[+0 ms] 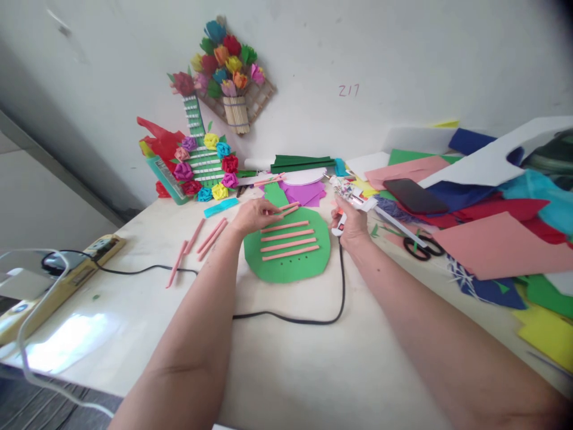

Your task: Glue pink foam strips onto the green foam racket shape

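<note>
A green cardboard piece shaped like a guitar [290, 272] lies flat before me, with a row of small dark dots near its lower edge. Several thin pink paper rolls [289, 235] lie across its body in roughly parallel lines. My left hand [257, 216] is over the upper left of the body, its fingertips closed on a pink paper roll [290, 208] near the neck. Just right of the green piece, my right hand [351, 222] grips a white glue gun [358, 198], whose nozzle points away from me. Its black cord [342, 286] loops down and leftward under my left forearm.
Loose pink rolls [195, 236] lie left of my hand. A flower-trimmed paper guitar [206, 161] leans at the back. Scissors [423, 248], a phone [416, 196] and coloured sheets [487, 245] crowd the right. A power strip [89, 263] sits at the left edge.
</note>
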Demonstrator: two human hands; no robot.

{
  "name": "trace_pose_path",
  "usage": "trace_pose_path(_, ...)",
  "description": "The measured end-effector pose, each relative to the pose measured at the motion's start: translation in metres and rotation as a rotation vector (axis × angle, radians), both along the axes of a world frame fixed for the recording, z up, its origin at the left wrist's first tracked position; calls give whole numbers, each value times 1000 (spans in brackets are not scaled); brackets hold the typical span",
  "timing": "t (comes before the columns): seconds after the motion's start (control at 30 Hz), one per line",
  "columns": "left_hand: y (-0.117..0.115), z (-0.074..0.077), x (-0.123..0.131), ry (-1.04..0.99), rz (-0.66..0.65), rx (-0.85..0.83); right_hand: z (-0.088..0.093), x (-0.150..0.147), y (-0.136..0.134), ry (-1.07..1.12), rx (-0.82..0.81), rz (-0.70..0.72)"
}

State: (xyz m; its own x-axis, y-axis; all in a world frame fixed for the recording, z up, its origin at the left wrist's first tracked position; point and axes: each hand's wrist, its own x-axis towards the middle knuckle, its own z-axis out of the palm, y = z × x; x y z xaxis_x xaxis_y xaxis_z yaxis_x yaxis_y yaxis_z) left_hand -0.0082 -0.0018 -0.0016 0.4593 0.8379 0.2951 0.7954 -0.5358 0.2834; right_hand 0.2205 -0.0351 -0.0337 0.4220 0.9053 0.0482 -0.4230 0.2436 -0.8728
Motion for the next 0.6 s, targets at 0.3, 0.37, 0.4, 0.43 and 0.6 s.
trace_pose_path(0.3,7,-1,-46,-45,78,155,-1,1,1,-197,-70,26)
trace_pose_path(0.37,7,-3,-51,-16,101,80,-4,-1,2,-263,-52,67)
trace_pose_path(0.4,6,-4,-52,-7,116,40,-5,-1,2,-292,-31,92)
trace_pose_path(0.43,5,-5,-53,-2,128,1,-6,-2,2,-320,-9,119)
trace_pose_path(0.6,1,-6,-54,11,151,-143,-7,-1,-1,-483,44,242)
